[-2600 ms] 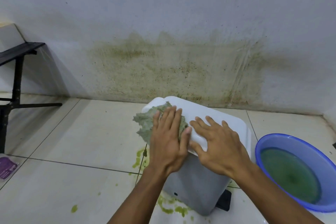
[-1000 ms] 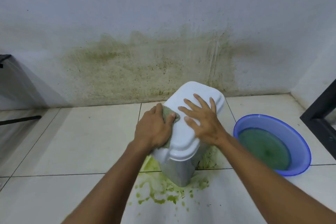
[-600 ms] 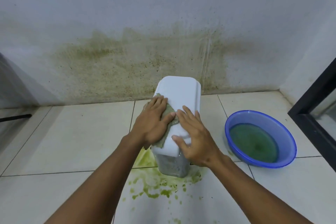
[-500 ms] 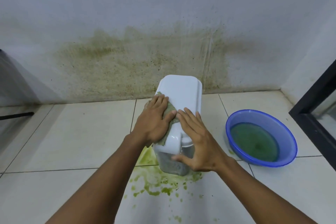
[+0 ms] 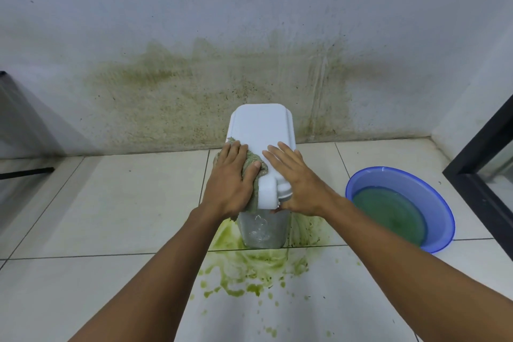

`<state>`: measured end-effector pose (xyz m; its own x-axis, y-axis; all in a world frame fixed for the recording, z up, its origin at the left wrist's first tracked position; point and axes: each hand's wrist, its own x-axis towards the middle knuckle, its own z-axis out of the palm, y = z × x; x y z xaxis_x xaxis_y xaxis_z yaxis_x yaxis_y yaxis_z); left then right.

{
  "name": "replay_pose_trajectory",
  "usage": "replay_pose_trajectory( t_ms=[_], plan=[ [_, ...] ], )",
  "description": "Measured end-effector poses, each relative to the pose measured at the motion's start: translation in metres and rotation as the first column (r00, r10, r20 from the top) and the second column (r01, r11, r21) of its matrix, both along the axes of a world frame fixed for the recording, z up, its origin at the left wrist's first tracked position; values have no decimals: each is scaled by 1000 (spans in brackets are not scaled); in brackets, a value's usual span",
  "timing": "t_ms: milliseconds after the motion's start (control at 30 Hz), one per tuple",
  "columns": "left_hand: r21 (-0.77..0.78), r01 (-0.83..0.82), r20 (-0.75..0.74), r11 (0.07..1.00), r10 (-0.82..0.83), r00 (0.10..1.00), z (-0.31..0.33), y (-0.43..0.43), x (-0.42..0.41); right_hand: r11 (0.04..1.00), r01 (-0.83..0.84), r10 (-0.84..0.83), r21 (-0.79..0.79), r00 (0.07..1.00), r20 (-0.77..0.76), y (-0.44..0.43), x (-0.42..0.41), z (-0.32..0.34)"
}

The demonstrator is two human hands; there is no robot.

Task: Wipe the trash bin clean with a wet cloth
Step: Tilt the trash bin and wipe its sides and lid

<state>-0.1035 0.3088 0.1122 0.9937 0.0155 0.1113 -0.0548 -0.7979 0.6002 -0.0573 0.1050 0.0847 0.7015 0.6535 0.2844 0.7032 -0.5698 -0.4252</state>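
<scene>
A trash bin with a white lid (image 5: 261, 130) and a grey body (image 5: 263, 228) stands on the tiled floor near the wall. My left hand (image 5: 230, 183) lies flat on a greenish-grey wet cloth (image 5: 254, 162) and presses it against the lid's near left edge. Most of the cloth is hidden under that hand. My right hand (image 5: 295, 183) rests on the lid's near right part with fingers spread, its thumb tucked under the lid's front rim.
A blue basin (image 5: 399, 208) of green-tinted water sits on the floor to the right of the bin. Green slime (image 5: 249, 266) is spattered on the tiles around the bin's base. The wall (image 5: 208, 86) behind is stained green. A black frame (image 5: 483, 161) stands at far right.
The bin has been turned so its narrow end faces me. My left hand with the cloth slid from the lid's top to its near left edge. My right hand shifted slightly on the lid.
</scene>
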Motion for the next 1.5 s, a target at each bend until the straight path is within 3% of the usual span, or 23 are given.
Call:
replay_pose_trajectory(
  t_ms=[367,467,733,867,1000,1100,1233,1500],
  plan=[
    [-27,-9,67,1000,11,998,-10,5,20,998,-55,54,-3,971,234,-12,8,-10],
    [-66,-25,78,997,30,997,-13,3,18,998,-66,60,15,969,240,-14,8,-11],
    [-210,-45,65,977,60,996,10,6,26,977,-69,65,202,998,26,-15,23,11],
    [-400,-61,212,914,157,965,35,2,45,946,-5,53,325,989,-141,-13,59,46],
    [-498,-75,386,864,299,873,11,-8,53,926,64,34,373,968,-250,-10,95,65],
    [-472,-86,464,878,330,822,-29,-20,59,928,90,9,360,964,-264,-4,119,73],
    [-333,-101,505,937,268,820,-66,-29,83,939,131,-38,318,958,-284,0,144,83],
    [-57,-216,568,975,209,796,-74,-28,103,934,169,-61,316,944,-324,-3,170,87]
  ],
)
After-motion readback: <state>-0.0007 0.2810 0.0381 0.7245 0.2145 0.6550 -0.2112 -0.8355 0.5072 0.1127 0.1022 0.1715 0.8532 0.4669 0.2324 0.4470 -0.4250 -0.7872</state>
